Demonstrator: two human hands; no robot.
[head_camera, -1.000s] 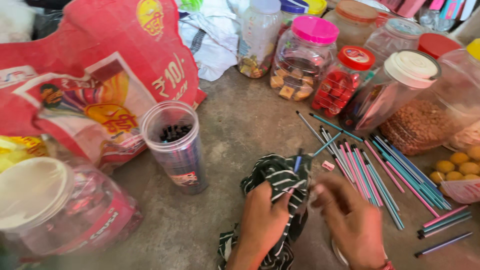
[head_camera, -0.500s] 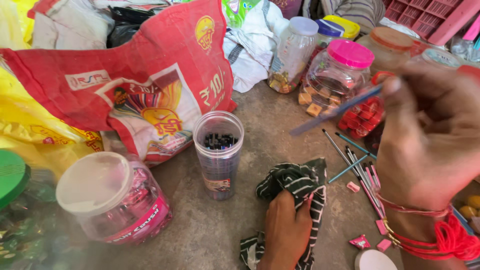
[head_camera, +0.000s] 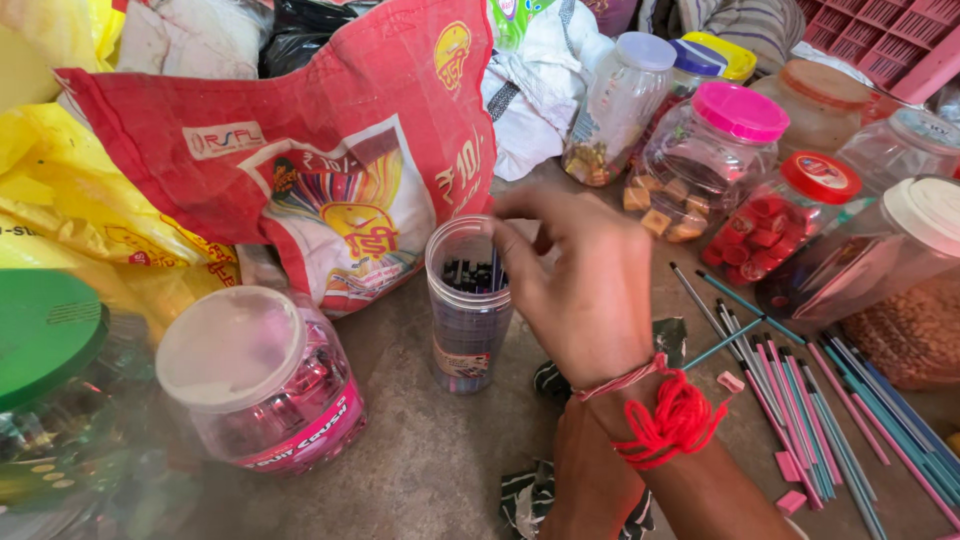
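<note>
On the bare grey floor, among jars and bags, stands a tall clear plastic cylinder jar (head_camera: 468, 305) with no lid, partly filled with dark pencils standing on end. The right hand (head_camera: 580, 280), a red thread bracelet (head_camera: 670, 420) knotted at its wrist, reaches across to the jar's mouth, fingertips pinched narrowly at the rim around what looks like a thin dark pencil (head_camera: 495, 270); the fingers cover most of it, so I cannot be certain. The left hand (head_camera: 590, 470) lies beneath the right forearm, largely hidden. It presses on a crumpled black-and-white striped cloth (head_camera: 535, 490), but whether its fingers are curled or flat I cannot tell.

To the right a loose spread of slim pink, teal and grey pencils (head_camera: 810, 400) lies on the floor, running out of view at the edge, with small pink erasers (head_camera: 790, 465) scattered beside them. Just left of the open jar sits a squat clear jar with a white lid (head_camera: 255, 385), pink wrappers showing dimly through its cloudy wall. A green-lidded jar (head_camera: 45, 330) is cut off at the left edge. Behind leans a glossy red printed plastic sack (head_camera: 330, 150), and a row of lidded sweet jars (head_camera: 710, 160) stands further back, smooth and transparent.
</note>
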